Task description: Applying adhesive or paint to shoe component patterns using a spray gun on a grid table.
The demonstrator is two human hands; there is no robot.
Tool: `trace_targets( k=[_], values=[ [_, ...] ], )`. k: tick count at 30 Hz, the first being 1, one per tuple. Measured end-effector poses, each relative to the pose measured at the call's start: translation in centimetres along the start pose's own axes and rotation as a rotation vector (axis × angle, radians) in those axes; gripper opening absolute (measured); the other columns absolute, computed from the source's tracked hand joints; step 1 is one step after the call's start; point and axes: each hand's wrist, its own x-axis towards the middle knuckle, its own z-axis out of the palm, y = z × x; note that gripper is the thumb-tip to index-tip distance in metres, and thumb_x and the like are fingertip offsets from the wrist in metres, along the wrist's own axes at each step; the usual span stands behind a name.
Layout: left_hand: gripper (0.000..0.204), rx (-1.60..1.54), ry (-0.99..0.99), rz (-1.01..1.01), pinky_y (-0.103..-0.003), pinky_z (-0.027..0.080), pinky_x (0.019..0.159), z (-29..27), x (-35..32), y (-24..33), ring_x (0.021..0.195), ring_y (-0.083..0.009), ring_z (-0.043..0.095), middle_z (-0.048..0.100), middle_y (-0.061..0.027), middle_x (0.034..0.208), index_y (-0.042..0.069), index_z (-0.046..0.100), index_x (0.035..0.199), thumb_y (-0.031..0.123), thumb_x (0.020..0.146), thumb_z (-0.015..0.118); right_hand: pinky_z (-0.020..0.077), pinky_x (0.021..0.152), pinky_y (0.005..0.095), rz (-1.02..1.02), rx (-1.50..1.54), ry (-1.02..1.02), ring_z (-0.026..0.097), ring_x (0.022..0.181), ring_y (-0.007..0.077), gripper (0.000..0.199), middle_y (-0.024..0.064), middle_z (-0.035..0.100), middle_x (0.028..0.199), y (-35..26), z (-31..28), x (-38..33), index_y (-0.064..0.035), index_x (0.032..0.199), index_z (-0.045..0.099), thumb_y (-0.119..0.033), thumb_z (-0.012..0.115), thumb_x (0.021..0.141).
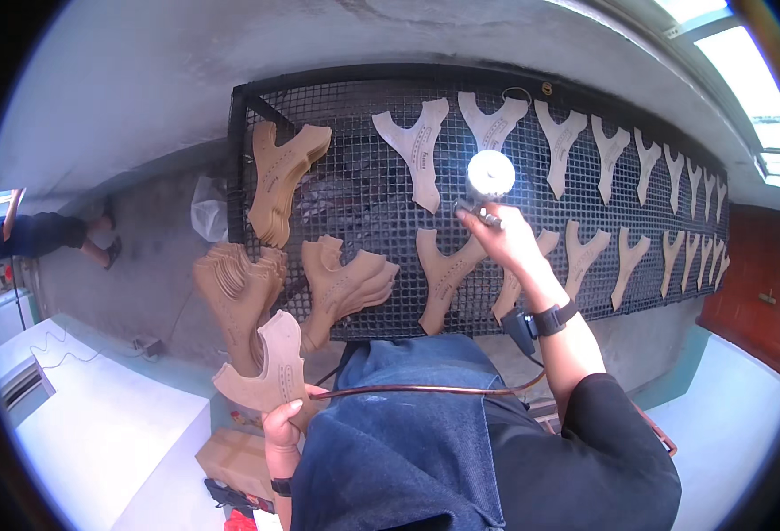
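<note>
My left hand (282, 427) grips the narrow end of a light-brown Y-shaped board (266, 376), held low at the left beside my apron. My right hand (507, 237) is stretched out over the black mesh rack and closed round a spray gun (489, 181) with a round, shiny white cup top. Below the gun lies one Y-shaped board (494, 119), partly covered by it. Near my right forearm, another Y-shaped board (447, 274) rests on the mesh. The gun's nozzle is hard to make out.
Two rows of Y-shaped boards run rightward along the mesh rack (363, 205). Stacked boards (285, 177) sit at its left end, with more stacks (239, 292) near its front corner. A brown hose (408, 388) crosses my apron. At far left is another person (49, 232).
</note>
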Motion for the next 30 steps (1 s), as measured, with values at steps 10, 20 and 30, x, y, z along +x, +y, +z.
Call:
trace_targets(
  k=[10, 20, 30],
  values=[
    [0.070, -0.007, 0.107, 0.025, -0.044, 0.056, 0.092, 1.7, -0.8, -0.4, 0.097, -0.0362, 0.070, 0.072, -0.0272, 0.103, -0.013, 0.052, 0.130, 0.022, 0.072, 0.065, 0.0592, 0.079, 0.0449, -0.045, -0.059, 0.113, 0.075, 0.089, 0.0355, 0.050, 0.0216, 0.074, 0.088, -1.0, -2.6, 10.2, -0.0033, 0.102, 0.074, -0.052, 0.062, 0.097],
    [0.064, -0.048, 0.159, -0.071, -0.041, 0.056, 0.092, 2.7, -2.3, -0.4, 0.097, -0.0348, 0.070, 0.071, -0.0267, 0.105, -0.013, 0.056, 0.127, 0.022, 0.073, 0.065, 0.0570, 0.090, 0.0446, -0.069, 0.056, 0.262, 0.073, 0.102, 0.0385, 0.056, 0.0209, 0.076, 0.102, 0.4, -4.5, 18.2, -0.0085, 0.107, 0.077, -0.061, 0.062, 0.095],
    [0.061, -0.056, 0.177, -0.085, -0.043, 0.058, 0.090, 3.8, -2.7, 0.2, 0.095, -0.0340, 0.071, 0.071, -0.0263, 0.105, -0.014, 0.059, 0.123, 0.020, 0.073, 0.065, 0.0577, 0.086, 0.0419, 0.053, 0.078, 0.304, 0.076, 0.094, 0.0320, 0.057, 0.0191, 0.076, 0.095, 1.3, -5.4, 14.6, -0.0082, 0.107, 0.078, -0.061, 0.063, 0.094]
  ],
)
